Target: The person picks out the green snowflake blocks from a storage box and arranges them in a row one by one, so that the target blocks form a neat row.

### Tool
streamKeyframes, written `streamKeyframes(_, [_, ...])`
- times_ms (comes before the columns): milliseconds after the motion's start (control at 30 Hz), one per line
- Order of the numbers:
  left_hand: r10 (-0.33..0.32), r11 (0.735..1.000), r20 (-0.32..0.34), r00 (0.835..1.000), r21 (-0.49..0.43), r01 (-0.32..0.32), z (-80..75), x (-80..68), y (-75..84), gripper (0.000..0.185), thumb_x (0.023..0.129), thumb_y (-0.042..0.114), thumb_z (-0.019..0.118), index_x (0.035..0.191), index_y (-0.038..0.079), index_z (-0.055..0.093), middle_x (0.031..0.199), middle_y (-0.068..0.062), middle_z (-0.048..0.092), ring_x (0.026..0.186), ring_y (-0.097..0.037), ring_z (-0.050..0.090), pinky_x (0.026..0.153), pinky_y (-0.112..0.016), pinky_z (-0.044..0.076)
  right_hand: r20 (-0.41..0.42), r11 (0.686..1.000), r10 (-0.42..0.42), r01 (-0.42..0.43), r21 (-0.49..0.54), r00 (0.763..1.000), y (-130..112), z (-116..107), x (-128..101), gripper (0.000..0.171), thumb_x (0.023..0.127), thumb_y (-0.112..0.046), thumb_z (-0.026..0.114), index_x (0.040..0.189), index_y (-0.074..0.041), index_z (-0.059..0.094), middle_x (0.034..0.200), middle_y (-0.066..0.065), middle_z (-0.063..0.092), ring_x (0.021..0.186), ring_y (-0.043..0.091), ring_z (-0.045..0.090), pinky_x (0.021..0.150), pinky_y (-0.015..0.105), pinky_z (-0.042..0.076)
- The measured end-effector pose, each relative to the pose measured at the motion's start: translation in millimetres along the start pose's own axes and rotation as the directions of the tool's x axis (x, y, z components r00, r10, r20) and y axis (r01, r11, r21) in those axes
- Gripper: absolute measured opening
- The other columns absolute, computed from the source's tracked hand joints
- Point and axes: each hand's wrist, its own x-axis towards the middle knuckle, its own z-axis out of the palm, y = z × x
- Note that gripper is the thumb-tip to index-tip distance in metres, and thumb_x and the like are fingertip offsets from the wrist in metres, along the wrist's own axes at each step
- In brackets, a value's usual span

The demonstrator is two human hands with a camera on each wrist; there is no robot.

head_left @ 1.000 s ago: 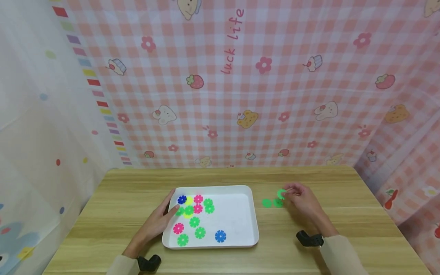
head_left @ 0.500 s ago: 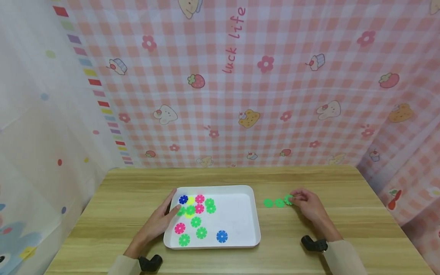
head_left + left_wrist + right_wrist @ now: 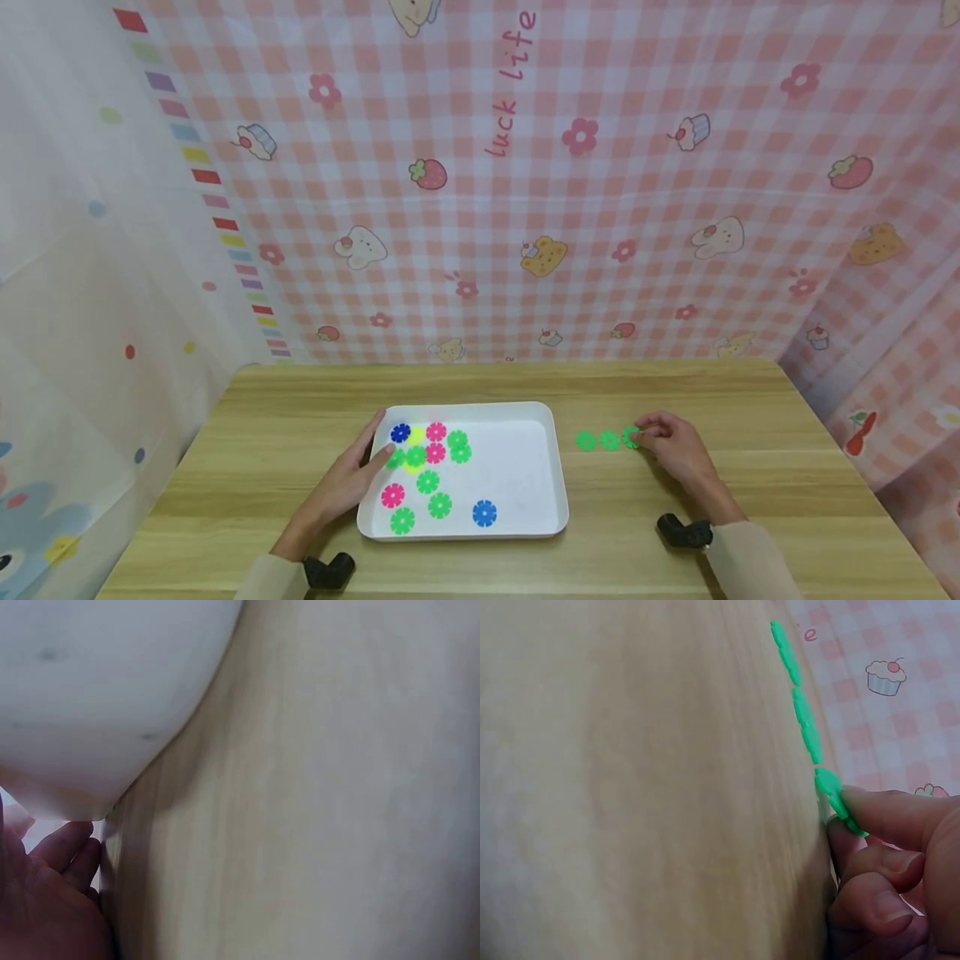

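Note:
A white tray (image 3: 536, 467) lies on the wooden table (image 3: 750, 492) and holds several snowflake discs in green, pink, blue and yellow (image 3: 427, 482). My left hand (image 3: 352, 479) rests on the tray's left rim with straight fingers; the left wrist view shows the tray's corner (image 3: 97, 697) and the fingers (image 3: 64, 847) beside it. Right of the tray, three green discs lie in a row: two free ones (image 3: 586, 441) (image 3: 609, 441) and a third (image 3: 632, 436) that my right hand (image 3: 671, 446) pinches against the table. In the right wrist view, the fingertips (image 3: 877, 817) hold that disc (image 3: 832, 796) on edge of the row.
A pink checked cloth with cartoon prints (image 3: 525, 167) hangs behind the table and along the right side. A pale dotted curtain (image 3: 90, 292) closes the left side. Black wrist mounts (image 3: 678, 530) (image 3: 330, 571) sit near the table's front edge.
My right hand has carried the third green disc down and rightward from above the row and set it at the right end of the two discs. The left hand has stayed put.

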Motion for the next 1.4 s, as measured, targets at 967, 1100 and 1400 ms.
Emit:
streamKeyframes(967, [0.000,1.000,0.013,1.000,-0.005,0.001,0.1,-1.0,-1.1,0.066,0.095,0.052,0.042,0.149,0.037,0.009,0.157,0.007,0.007,0.144,-0.020,0.004,0.114,-0.052,0.008,-0.069,0.999,-0.008,0.004,-0.050,0.998,-0.1,8.3,0.3,0.027,0.085,-0.019,0.067,0.106,-0.003,0.059,0.091,0.007,0.058,0.080,0.016,0.050,0.067,0.025,0.042])
streamKeyframes(1100, [-0.001,1.000,0.013,1.000,-0.009,0.001,0.4,-0.8,-0.4,0.064,0.096,0.048,0.042,0.150,0.037,0.009,0.157,0.007,0.007,0.144,-0.021,0.004,0.114,-0.052,0.008,-0.069,0.998,-0.019,0.015,-0.057,0.997,-6.5,7.3,1.7,0.024,0.088,-0.014,0.060,0.108,-0.001,0.059,0.097,0.011,0.061,0.082,0.016,0.052,0.066,0.023,0.043])
streamKeyframes(1400, [-0.001,1.000,0.016,1.000,-0.013,0.001,-0.6,-0.1,1.0,0.063,0.097,0.046,0.042,0.150,0.036,0.009,0.157,0.006,0.007,0.144,-0.021,0.004,0.114,-0.051,0.008,-0.006,0.992,-0.089,0.089,-0.086,0.996,-49.8,16.9,3.5,0.034,0.089,-0.027,0.063,0.114,-0.004,0.059,0.102,0.010,0.058,0.086,0.020,0.055,0.066,0.027,0.044])
